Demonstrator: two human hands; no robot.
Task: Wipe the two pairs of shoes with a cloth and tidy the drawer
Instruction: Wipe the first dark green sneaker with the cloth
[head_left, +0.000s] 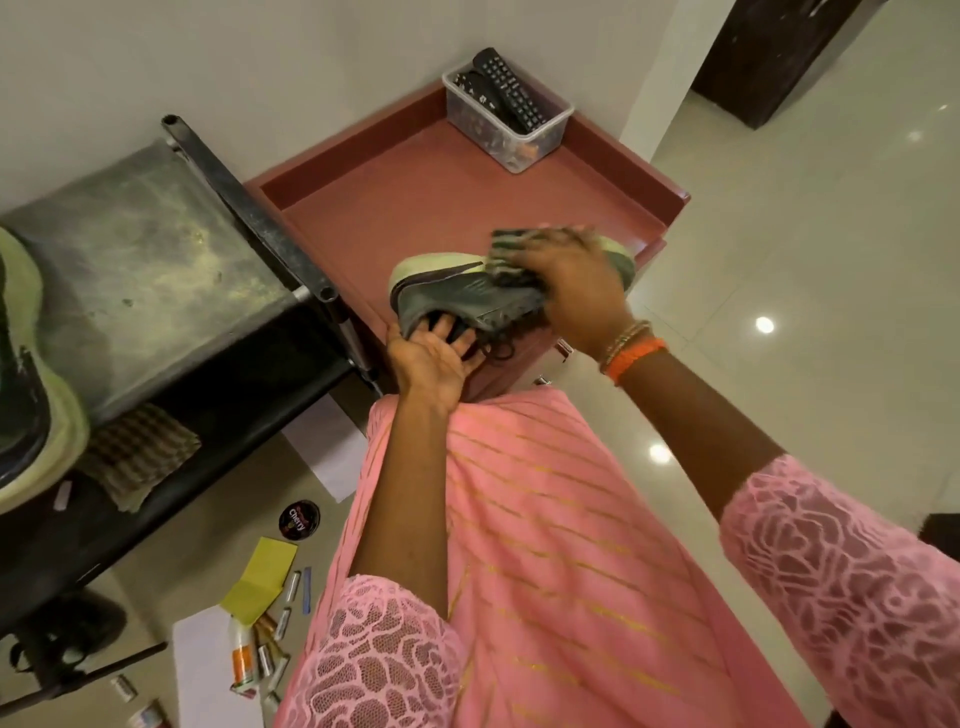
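A grey sports shoe (452, 296) with a pale green sole is held over the open reddish drawer (415, 208). My left hand (428, 358) holds it from below, fingers tucked into the shoe's opening. My right hand (576, 286) presses a dark striped cloth (506, 249) against the shoe's front part. A matching shoe (31, 374) lies on the black rack's top shelf at the far left. A folded striped cloth (137, 454) lies on the rack's lower shelf.
A clear box (506, 130) with remote controls stands in the drawer's far corner. On the floor at lower left lie a polish tin (299, 521), a yellow paper (262, 577), several batteries, a white sheet and a small bottle. A dark shoe (67, 634) sits under the black rack (156, 270).
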